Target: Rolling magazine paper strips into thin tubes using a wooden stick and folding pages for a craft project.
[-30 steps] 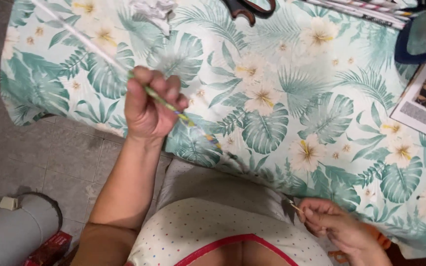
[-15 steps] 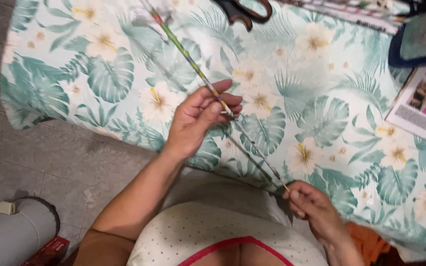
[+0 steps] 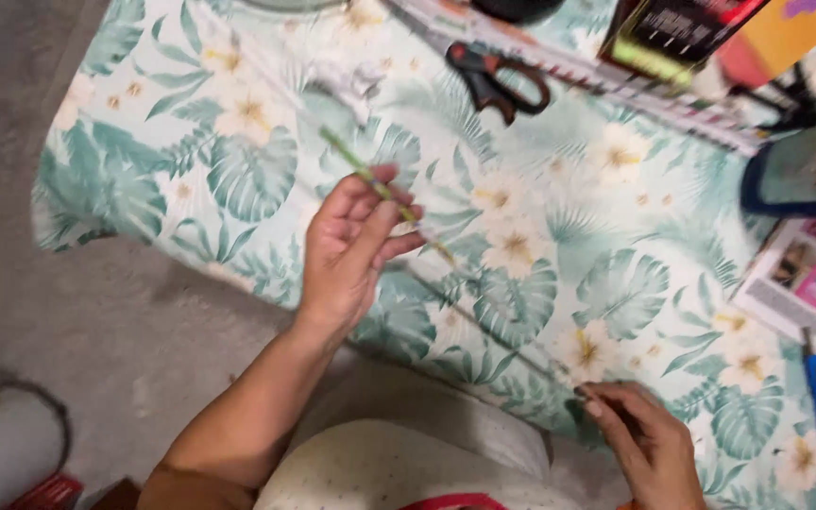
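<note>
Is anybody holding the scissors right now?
No, the scissors lie alone on the leafy cloth, while the left hand pinches a thin green stick.

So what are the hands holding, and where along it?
A thin green stick: the left hand pinches it near its upper end, and the right hand seems to grip its lower end.

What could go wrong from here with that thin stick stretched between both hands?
1. The thin green stick is pinched only by the left hand fingertips, with the right hand at its far end; it may bend, snap or slip.
2. The open scissors lie on the leaf-print cloth just beyond the stick's tip; a swing might hit them.
</note>
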